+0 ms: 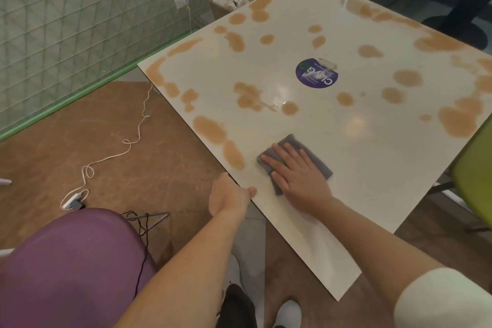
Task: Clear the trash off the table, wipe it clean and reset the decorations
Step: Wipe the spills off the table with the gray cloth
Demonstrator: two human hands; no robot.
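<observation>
A white square table [332,157] carries several tan blotches and a round purple sticker [316,73] near its middle. A folded dark grey cloth [294,141] lies flat near the table's front left edge. My right hand [298,173] presses on the cloth with straight, spread fingers. My left hand [229,194] holds the table's left edge, thumb on top and the other fingers hidden under the rim.
A bin [226,4] stuffed with crumpled paper and a striped cup stands beyond the far left corner. A purple chair [72,266] sits at lower left, a green chair [474,176] at right. A white cable [111,157] trails over the brown floor.
</observation>
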